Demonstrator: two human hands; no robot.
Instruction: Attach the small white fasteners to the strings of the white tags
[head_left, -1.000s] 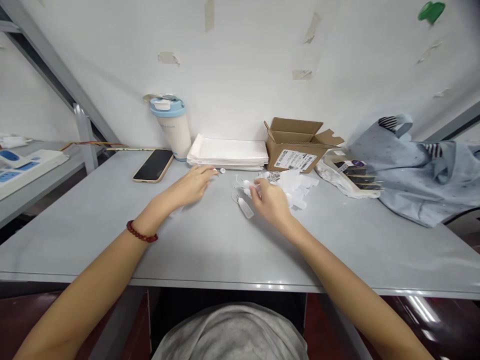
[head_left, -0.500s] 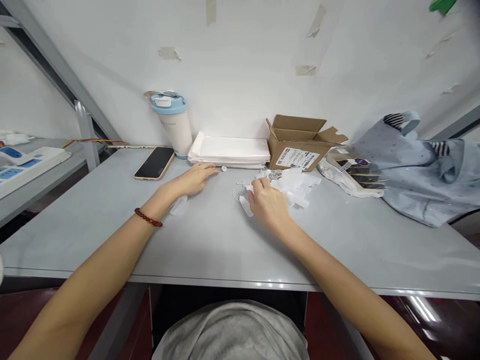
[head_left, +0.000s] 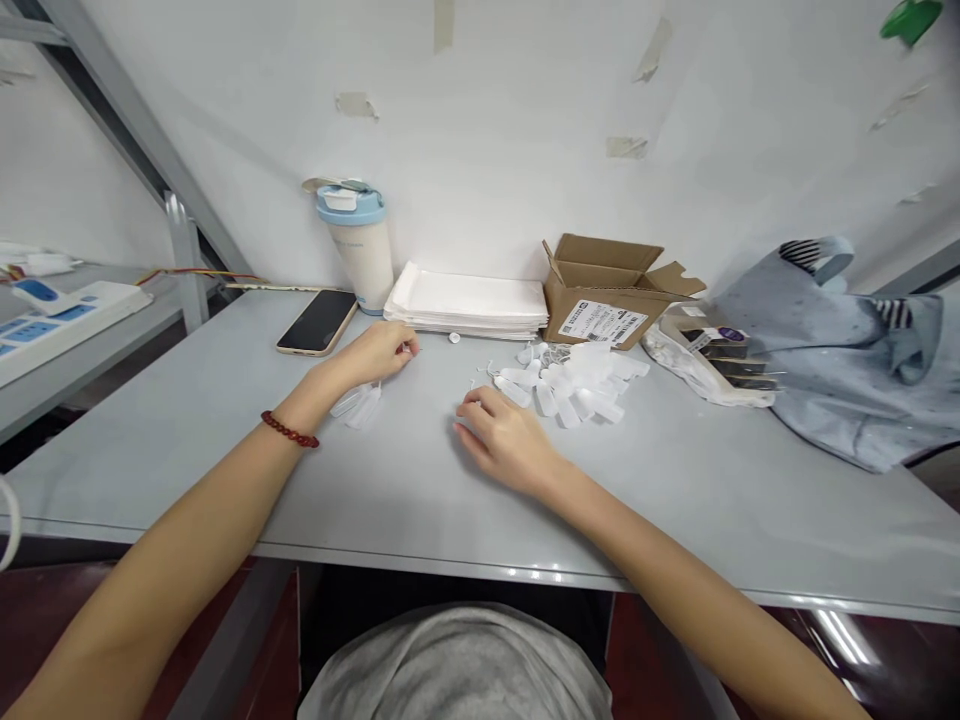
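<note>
My left hand (head_left: 384,352) has its fingers curled and pressed together at the tips; what they hold, if anything, is too small to make out. Below its palm lie a few clear plastic tags (head_left: 358,407), with a thin string running up toward the hand. To the right, my right hand (head_left: 501,435) hovers low over the table, thumb and fingers bent with a gap between them. Just beyond it is a loose pile of translucent white tags (head_left: 574,385) with thin strings. A small white round piece (head_left: 454,338) lies between the hands, farther back.
A phone (head_left: 318,322) and a cup with a blue lid (head_left: 356,245) stand at the back left. Behind the hands are a stack of white envelopes (head_left: 469,300) and an open cardboard box (head_left: 600,290). Farther right lie a packet (head_left: 709,355) and blue-grey cloth (head_left: 832,350).
My right hand has drawn back from the pile, moving left and nearer. My left hand's fingers have curled in from lying stretched out. More tags show under the left hand.
</note>
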